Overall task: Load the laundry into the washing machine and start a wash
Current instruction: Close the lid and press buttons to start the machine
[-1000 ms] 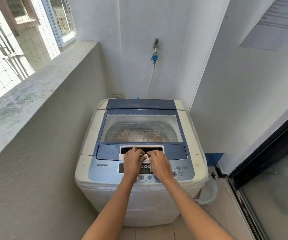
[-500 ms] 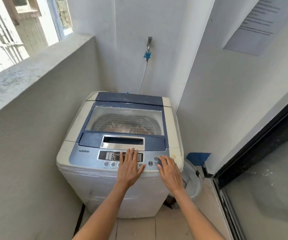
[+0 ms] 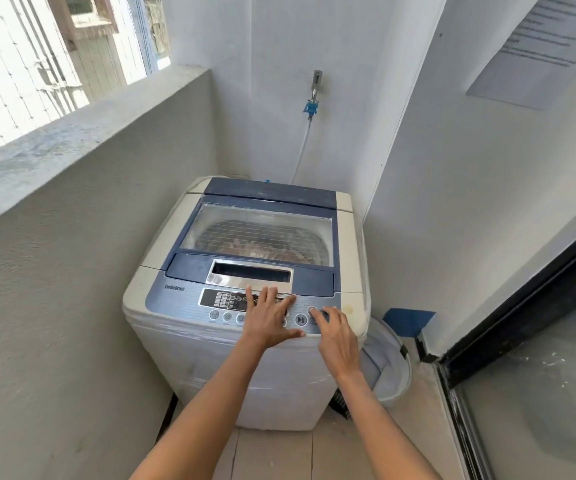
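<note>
Loading looks done: laundry (image 3: 262, 245) lies in the drum under the closed lid (image 3: 258, 233) at 12 o'clock; left hand (image 3: 267, 315) rests flat, fingers straight, on the control panel (image 3: 175, 299); right hand (image 3: 336, 336), holding nothing, fingertips a power-side button at 3 o'clock; start apparently pending.

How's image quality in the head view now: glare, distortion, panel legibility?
Head view: the window at upper left is blown out; wide-angle bending curves the wall edges; the lid glass is hazy, laundry only dimly visible; control panel labels are too small to read, partly covered by the left hand; the right hand fingertips look slightly soft.
</note>
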### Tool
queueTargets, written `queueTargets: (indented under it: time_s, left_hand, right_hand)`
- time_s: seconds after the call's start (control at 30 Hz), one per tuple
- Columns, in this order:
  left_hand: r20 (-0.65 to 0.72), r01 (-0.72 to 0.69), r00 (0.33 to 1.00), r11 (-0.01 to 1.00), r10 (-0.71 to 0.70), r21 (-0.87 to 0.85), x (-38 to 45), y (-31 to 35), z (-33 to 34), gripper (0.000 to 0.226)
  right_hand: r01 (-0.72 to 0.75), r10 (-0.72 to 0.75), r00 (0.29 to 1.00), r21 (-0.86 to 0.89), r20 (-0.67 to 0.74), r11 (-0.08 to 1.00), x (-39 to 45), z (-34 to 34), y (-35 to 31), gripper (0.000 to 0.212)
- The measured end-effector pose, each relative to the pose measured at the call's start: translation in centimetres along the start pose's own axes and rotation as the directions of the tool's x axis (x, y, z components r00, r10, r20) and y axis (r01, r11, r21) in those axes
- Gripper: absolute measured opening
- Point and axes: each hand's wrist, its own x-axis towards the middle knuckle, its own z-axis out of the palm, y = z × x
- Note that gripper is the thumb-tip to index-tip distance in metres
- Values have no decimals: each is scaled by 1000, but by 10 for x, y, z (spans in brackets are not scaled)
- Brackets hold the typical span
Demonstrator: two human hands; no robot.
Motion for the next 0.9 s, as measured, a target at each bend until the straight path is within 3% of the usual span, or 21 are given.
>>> queueTargets:
  time_s: [0.17, 0.37, 0.5, 0.6, 0.73, 0.9]
  left_hand:
    - [-23, 10, 1000, 1000, -10, -29, 1, 1, 2, 87]
    - [-29, 0, 1000, 999, 1, 41, -12, 1, 6, 88]
    - [-76, 68, 995, 997, -66, 25, -48, -3, 28, 78]
    - [-115, 70, 992, 994, -59, 87, -79, -8, 35, 71]
    - [-206, 29, 978, 998, -18, 49, -104, -10, 38, 67]
    - [-120, 52, 991, 998, -55, -31, -99, -10, 43, 66]
  right_hand:
    - [-8, 8, 1000, -25, 28, 1000, 2, -2, -1, 55]
    - [-2, 1, 986, 4, 168, 1000, 7, -2, 1, 51]
    - [0, -4, 995, 38, 96, 999, 2, -5, 1, 53]
    - [36, -35, 999, -51, 27, 998, -5, -4, -3, 58]
    - [33, -32, 999, -79, 10, 996, -8, -3, -6, 57]
    - [21, -15, 997, -79, 77, 997, -7, -2, -7, 52]
